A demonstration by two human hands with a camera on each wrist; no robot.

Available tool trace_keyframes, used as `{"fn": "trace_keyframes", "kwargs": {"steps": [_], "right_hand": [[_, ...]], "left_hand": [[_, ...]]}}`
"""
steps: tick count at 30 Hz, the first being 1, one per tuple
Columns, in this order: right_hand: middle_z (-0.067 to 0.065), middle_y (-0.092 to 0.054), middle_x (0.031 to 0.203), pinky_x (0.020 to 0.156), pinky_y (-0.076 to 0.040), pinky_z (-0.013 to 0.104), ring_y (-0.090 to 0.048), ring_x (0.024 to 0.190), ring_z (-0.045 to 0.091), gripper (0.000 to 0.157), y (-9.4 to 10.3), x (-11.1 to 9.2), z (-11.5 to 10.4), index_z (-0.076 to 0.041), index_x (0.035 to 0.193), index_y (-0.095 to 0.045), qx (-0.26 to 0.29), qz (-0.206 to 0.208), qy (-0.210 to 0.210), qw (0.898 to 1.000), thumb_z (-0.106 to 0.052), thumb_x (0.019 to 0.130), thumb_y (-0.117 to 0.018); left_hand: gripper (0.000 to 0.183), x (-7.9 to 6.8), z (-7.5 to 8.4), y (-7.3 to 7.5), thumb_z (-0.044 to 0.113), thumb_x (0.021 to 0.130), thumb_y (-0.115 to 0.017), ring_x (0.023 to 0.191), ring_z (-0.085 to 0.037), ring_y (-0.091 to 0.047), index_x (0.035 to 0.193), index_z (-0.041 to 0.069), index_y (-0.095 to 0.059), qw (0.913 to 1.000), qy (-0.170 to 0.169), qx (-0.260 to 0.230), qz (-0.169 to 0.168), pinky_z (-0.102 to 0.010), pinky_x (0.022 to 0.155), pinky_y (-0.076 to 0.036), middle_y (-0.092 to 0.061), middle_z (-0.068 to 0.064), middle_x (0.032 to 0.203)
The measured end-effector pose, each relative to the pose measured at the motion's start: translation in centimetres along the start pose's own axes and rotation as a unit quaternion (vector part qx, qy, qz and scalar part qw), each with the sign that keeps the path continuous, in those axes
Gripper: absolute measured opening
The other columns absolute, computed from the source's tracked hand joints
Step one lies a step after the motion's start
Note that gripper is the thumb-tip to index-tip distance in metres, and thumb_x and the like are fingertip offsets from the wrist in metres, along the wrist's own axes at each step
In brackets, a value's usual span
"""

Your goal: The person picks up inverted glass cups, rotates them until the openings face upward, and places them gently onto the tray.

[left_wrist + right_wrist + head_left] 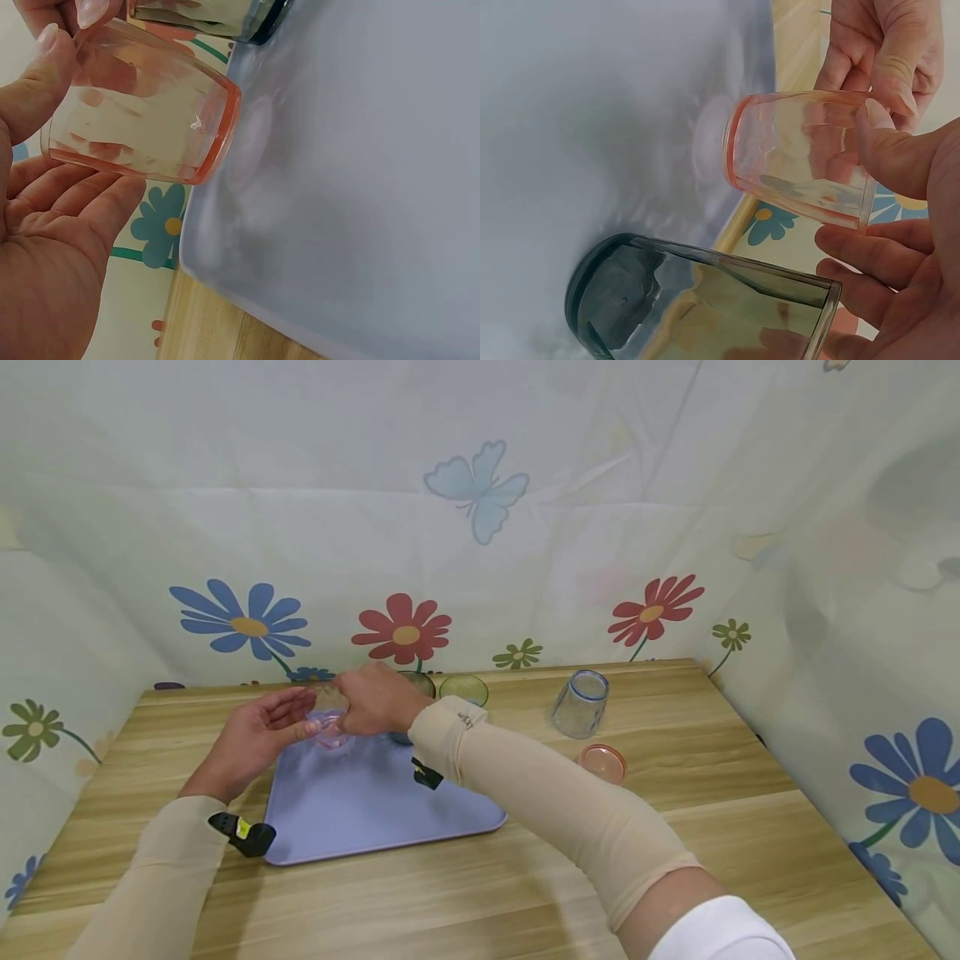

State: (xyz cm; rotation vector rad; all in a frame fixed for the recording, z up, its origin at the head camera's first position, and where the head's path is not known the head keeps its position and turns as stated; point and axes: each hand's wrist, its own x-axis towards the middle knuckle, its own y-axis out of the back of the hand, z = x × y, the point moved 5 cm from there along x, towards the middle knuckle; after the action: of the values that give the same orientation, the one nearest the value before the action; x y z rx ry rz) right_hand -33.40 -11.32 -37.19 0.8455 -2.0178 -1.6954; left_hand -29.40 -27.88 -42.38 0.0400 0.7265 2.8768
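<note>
A clear glass with a pinkish-orange base (150, 112) stands upright at the far left part of the lilac tray (375, 810). Whether its base touches the tray, I cannot tell. My right hand (378, 700) pinches it by the rim, thumb on one side and fingers on the other (907, 247). At its left side is my left hand (255, 735), the thumb touching near the rim and the fingers loosely extended beside the glass (56, 225). A dark green-blue glass (705, 300) stands just right of it, partly hidden by my right hand in the head view.
A yellow-green glass (463, 692) is behind my right wrist. To the right on the wooden table (675, 827), a blue-edged glass (579, 706) appears upside down, with a pink-edged glass (602, 764) nearer, partly behind my right forearm. A flowered cloth (480, 568) hangs behind.
</note>
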Motion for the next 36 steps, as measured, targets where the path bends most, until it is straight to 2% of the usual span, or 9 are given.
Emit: {"fn": "trace_keyframes", "kwargs": {"steps": [3,5,8,14,20,25,29,36], "right_hand": [[-0.009,-0.069,0.081,0.105,-0.049,0.03,-0.065,0.085,0.007,0.05,0.01,0.04,-0.08,-0.017,0.133,-0.07,-0.01,-0.007,-0.007,1.0,-0.047,0.093,-0.076],[-0.01,-0.071,0.086,0.12,-0.041,0.038,-0.066,0.092,0.006,0.052,0.01,0.06,-0.14,-0.018,0.135,-0.069,-0.019,-0.013,-0.012,1.0,-0.048,0.093,-0.075],[-0.01,-0.074,0.098,0.129,-0.033,0.045,-0.068,0.104,0.008,0.056,-0.05,0.12,-0.13,-0.019,0.139,-0.066,-0.029,-0.019,-0.02,0.999,-0.05,0.093,-0.074],[-0.008,-0.076,0.113,0.133,-0.025,0.051,-0.068,0.117,0.011,0.058,-0.22,0.09,-0.12,-0.019,0.141,-0.064,-0.032,-0.022,-0.026,0.999,-0.05,0.094,-0.074],[-0.008,-0.076,0.116,0.133,-0.024,0.053,-0.068,0.116,0.011,0.059,-0.34,0.1,-0.12,-0.019,0.141,-0.064,-0.039,-0.019,-0.022,0.999,-0.051,0.093,-0.074],[-0.008,-0.077,0.116,0.133,-0.022,0.054,-0.068,0.117,0.011,0.06,-0.48,0.22,-0.09,-0.02,0.142,-0.063,-0.043,-0.02,-0.023,0.999,-0.052,0.093,-0.074],[-0.008,-0.077,0.115,0.133,-0.022,0.053,-0.068,0.117,0.011,0.059,-0.57,0.3,0.0,-0.02,0.141,-0.063,-0.048,-0.025,-0.024,0.998,-0.052,0.092,-0.074],[-0.009,-0.076,0.103,0.132,-0.024,0.053,-0.069,0.111,0.01,0.054,-0.8,0.45,0.08,-0.02,0.135,-0.067,-0.048,-0.031,-0.02,0.998,-0.051,0.093,-0.074]], "left_hand": [[0.079,-0.05,0.06,-0.05,0.036,0.099,-0.072,0.15,-0.043,-0.044,0.16,0.001,-0.037,1.0,-0.003,-0.004,0.001,-0.004,0.095,-0.048,-0.046,-0.021,0.161],[0.079,-0.08,0.06,-0.08,0.035,0.099,-0.073,0.149,-0.043,-0.044,0.16,0.001,-0.037,1.0,-0.004,-0.006,0.0,-0.003,0.094,-0.048,-0.046,-0.022,0.161],[0.08,-0.06,-0.04,-0.11,0.036,0.098,-0.073,0.149,-0.043,-0.044,0.16,0.001,-0.036,1.0,-0.002,-0.006,-0.002,-0.003,0.094,-0.048,-0.046,-0.022,0.161],[0.081,0.11,-0.42,-0.16,0.037,0.098,-0.073,0.149,-0.042,-0.045,0.161,0.002,-0.036,1.0,0.003,-0.003,-0.004,-0.005,0.095,-0.048,-0.046,-0.021,0.162],[0.081,0.25,-0.61,-0.31,0.036,0.097,-0.074,0.15,-0.041,-0.044,0.161,0.003,-0.036,0.9999,0.008,0.0,-0.006,-0.01,0.099,-0.048,-0.045,-0.02,0.163],[0.082,0.3,-0.62,-0.38,0.038,0.097,-0.073,0.15,-0.041,-0.045,0.161,0.004,-0.035,0.9998,0.014,0.01,-0.009,-0.02,0.104,-0.046,-0.045,-0.02,0.163],[0.083,0.36,-0.73,-0.41,0.038,0.097,-0.074,0.15,-0.041,-0.045,0.161,0.003,-0.035,0.9997,0.018,0.01,-0.011,-0.021,0.105,-0.046,-0.045,-0.02,0.163],[0.084,0.47,-0.93,-0.52,0.039,0.097,-0.074,0.149,-0.042,-0.045,0.162,0.003,-0.034,0.9996,0.02,0.01,-0.014,-0.025,0.105,-0.046,-0.045,-0.021,0.163]]}}
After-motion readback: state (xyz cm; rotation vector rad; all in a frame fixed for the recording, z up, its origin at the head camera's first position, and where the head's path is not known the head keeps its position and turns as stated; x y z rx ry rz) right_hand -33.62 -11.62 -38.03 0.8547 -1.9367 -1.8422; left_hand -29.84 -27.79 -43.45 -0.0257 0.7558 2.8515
